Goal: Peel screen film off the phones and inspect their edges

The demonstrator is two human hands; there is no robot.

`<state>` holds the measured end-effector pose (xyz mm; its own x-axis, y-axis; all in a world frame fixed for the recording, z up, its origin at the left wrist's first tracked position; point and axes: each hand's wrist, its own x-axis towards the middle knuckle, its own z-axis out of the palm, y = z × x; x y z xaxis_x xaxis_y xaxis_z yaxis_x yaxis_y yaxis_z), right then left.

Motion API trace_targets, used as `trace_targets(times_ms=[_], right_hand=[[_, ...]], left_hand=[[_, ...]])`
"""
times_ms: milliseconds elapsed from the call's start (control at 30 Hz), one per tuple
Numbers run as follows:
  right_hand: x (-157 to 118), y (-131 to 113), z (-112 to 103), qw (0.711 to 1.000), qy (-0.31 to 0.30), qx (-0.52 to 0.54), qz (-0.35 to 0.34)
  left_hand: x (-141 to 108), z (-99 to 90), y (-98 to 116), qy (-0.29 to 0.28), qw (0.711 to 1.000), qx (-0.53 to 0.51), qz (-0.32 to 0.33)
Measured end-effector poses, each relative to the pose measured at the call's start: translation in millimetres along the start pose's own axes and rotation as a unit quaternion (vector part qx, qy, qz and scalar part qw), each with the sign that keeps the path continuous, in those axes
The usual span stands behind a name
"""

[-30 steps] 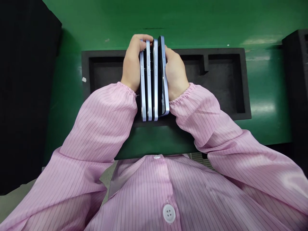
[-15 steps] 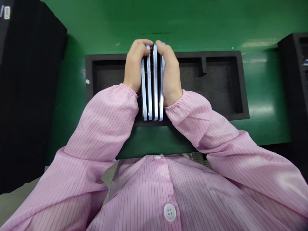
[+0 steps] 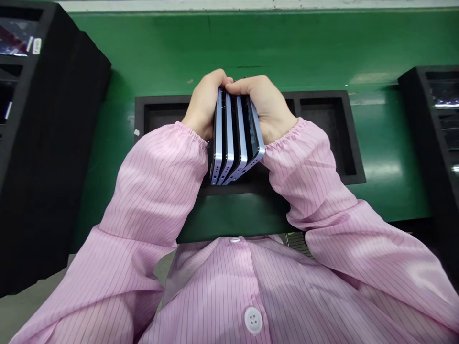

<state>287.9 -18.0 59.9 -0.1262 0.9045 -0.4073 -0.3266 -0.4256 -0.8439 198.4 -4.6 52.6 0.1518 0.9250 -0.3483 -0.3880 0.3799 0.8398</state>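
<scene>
Several light-blue smartphones [image 3: 229, 138] stand on edge side by side between my two hands, their lower ends with port holes facing me. My left hand [image 3: 205, 102] is closed around the left side of the stack. On the other side, my right hand [image 3: 270, 107] grips the rightmost phone, with its thumb reaching over the top edges toward the left one. That right phone leans outward, so part of its dark screen shows. The fingers behind the phones are hidden. Beneath the stack lies a black foam tray [image 3: 353, 157] with recessed compartments.
A tall black stack of foam trays [image 3: 68, 119] stands at the left, with glossy items in its top compartments. Another black tray stack [image 3: 418, 124] is at the right edge. The green tabletop [image 3: 222, 215] has a pale strip [image 3: 251, 5] along its far side.
The phones have tilted so their lower ends now show, and the right one has swung outward at the bottom. My right hand has turned and moved right. The view has shifted upward.
</scene>
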Motion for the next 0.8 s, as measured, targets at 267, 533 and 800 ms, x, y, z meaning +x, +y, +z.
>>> trace_targets(times_ms=[267, 533, 800], right_hand=[[-2.5, -4.8, -1.1, 0.998, 0.016, 0.009, 0.061], [-8.6, -3.1, 3.3, 0.998, 0.037, 0.036, 0.045], [-11.2, 0.2, 8.8, 0.999, 0.028, 0.040, 0.025]], left_hand=[[3.0, 1.8, -1.6, 0.017, 1.000, 0.010, 0.003], [-5.7, 6.3, -0.2, 0.025, 0.999, -0.027, 0.004], [-3.5, -2.9, -3.9, -0.039, 0.997, -0.062, -0.003]])
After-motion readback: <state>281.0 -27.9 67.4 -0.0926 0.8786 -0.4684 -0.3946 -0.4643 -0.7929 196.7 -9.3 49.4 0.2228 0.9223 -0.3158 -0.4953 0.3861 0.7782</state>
